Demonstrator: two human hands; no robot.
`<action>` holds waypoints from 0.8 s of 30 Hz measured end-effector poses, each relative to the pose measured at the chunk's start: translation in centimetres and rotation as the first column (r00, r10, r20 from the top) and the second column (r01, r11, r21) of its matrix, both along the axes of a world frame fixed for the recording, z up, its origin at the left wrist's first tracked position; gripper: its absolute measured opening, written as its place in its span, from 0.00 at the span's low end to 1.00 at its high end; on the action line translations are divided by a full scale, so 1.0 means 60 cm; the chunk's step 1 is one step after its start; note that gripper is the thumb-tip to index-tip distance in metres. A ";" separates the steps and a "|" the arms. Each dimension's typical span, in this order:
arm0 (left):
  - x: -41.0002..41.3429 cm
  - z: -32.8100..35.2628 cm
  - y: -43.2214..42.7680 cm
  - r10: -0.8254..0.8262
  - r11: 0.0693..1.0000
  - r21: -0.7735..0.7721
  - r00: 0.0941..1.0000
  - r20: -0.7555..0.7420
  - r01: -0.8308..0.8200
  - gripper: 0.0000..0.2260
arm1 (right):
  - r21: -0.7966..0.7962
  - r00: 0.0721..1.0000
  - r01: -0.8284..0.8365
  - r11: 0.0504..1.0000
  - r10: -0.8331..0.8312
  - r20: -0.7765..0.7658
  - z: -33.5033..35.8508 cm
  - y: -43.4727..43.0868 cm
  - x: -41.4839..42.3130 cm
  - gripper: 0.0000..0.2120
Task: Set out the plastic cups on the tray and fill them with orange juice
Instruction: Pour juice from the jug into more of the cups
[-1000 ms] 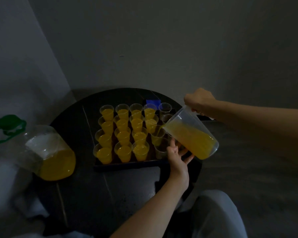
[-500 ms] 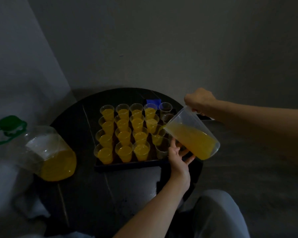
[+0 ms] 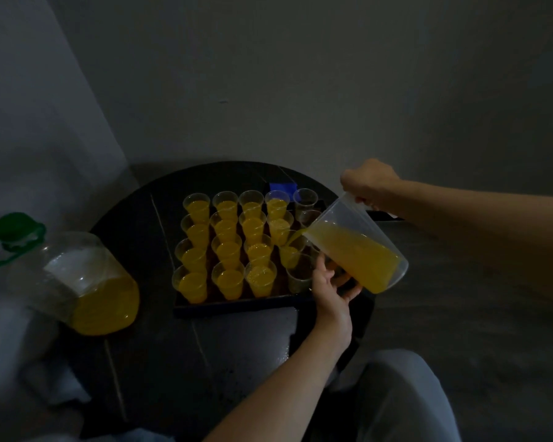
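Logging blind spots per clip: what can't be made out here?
Head view only:
Blue thing behind the cups: too dark to identify.
Near right-column cups: hidden by jug and left hand.
What the left hand's fingers touch: hidden under the jug.
Green handle of the bottle: cut by the left edge.

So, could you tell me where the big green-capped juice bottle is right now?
In the head view the bottle is on the left, at the left edge of the round table, just left of the tray of cups.
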State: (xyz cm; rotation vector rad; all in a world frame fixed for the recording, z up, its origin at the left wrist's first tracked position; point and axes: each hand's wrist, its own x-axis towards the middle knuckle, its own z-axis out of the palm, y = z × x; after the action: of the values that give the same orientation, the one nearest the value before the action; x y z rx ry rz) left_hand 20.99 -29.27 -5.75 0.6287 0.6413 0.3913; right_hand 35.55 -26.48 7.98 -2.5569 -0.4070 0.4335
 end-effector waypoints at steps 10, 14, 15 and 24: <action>0.001 0.005 -0.004 0.002 1.000 0.006 1.000 0.010 -0.002 0.19 | -0.019 1.000 -0.017 1.000 0.017 -0.014 0.004 -0.002 0.005 0.13; 0.003 0.006 -0.006 -0.006 1.000 0.005 1.000 0.013 0.006 0.20 | -0.035 1.000 -0.015 0.999 0.015 -0.010 0.009 -0.001 0.004 0.12; 0.003 0.011 -0.003 -0.011 1.000 0.008 1.000 0.018 0.011 0.21 | -0.036 1.000 -0.014 0.999 0.013 -0.013 0.018 0.001 0.003 0.12; 0.005 0.018 0.002 0.001 1.000 0.019 1.000 0.014 -0.001 0.20 | -0.035 0.999 -0.022 0.999 0.021 -0.031 0.027 0.003 0.007 0.11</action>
State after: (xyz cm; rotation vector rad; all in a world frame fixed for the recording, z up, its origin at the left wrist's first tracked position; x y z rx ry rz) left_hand 21.30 -29.17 -4.66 0.6432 0.6256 0.4027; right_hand 36.00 -26.31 9.58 -2.5786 -0.4197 0.4917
